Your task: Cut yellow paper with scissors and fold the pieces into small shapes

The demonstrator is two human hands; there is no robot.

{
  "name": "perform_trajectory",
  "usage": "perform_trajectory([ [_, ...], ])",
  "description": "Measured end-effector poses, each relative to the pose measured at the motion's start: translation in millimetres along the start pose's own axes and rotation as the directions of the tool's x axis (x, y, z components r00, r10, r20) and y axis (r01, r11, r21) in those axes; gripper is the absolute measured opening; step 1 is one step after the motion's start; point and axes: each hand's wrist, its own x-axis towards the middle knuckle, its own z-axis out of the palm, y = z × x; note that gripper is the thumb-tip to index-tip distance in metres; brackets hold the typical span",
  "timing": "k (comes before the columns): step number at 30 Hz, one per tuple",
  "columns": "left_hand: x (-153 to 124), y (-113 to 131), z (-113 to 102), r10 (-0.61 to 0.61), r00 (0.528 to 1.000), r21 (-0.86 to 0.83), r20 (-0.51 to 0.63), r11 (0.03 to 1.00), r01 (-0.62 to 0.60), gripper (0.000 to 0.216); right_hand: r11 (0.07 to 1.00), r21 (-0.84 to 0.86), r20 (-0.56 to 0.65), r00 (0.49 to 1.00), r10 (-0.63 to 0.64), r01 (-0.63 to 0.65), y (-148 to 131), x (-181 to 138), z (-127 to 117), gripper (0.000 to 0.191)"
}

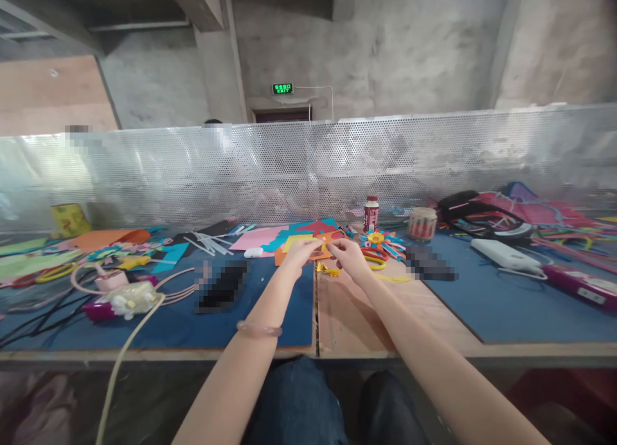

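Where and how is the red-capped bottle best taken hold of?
Probably by its red cap, from above: the bottle stands upright, with the flower crowding its front and the perforated screen behind, while its top is uncovered.

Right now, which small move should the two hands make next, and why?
Perhaps steady the left hand and gently pinch the small yellow piece with the right hand: both hands are close together around it, but the grip is too small to see clearly.
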Motion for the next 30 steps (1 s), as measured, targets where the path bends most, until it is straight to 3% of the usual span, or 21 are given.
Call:
perform_trajectory([
  [11,-4,6,-1,0.08,0.997,0.147,0.023,0.986,-0.082,0.023,0.998,-0.056,-0.035,0.999,-0.024,0.022,-5,1,-3,0.017],
  [17,-2,3,-2,0.191,0.969,0.21,0.154,0.952,-0.221,0.019,0.991,-0.097,-0.064,0.993,-0.101,0.094,-2,3,-4,0.015],
  [22,2,0,-3,0.179,0.98,0.242,0.082,0.951,-0.194,0.017,0.974,-0.146,-0.281,0.936,-0.21,0.175,-2,9,-10,0.022],
  [27,7,-9,-3,0.187,0.97,0.297,0.157,0.927,-0.227,0.018,0.978,0.055,-0.535,0.833,-0.141,0.201,-25,0,-10,0.026],
  [29,7,-10,-2,0.198,0.965,0.293,0.169,0.925,-0.241,0.017,0.948,0.231,-0.543,0.838,-0.062,0.22,-48,-21,-3,0.025],
  [30,7,-10,-2,0.207,0.965,0.282,0.164,0.927,-0.247,0.017,0.915,0.34,-0.492,0.87,-0.027,0.22,-61,-37,1,0.025],
])
